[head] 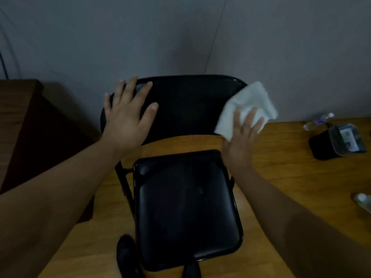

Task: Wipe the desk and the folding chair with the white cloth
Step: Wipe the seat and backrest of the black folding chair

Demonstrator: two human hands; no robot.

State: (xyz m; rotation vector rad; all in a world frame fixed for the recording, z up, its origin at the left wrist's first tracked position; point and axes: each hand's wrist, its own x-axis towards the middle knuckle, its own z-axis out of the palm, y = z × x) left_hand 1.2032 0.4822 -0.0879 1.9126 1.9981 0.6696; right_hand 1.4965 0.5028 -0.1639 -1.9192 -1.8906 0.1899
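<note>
The black folding chair (186, 207) stands nearest, seat toward the camera, on wooden flooring. The left hand (126, 115) lies flat, fingers (140, 93) spread, on the backrest's left corner. The right hand (240, 141), fingers straight, presses the white cloth (248, 105) against the right edge. Grey wall behind; a surface (12, 117) left.

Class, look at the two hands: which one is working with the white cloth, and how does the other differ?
The right hand presses the white cloth at the chair backrest's right edge. The left hand holds nothing; it rests spread flat on the backrest's left side.
</note>
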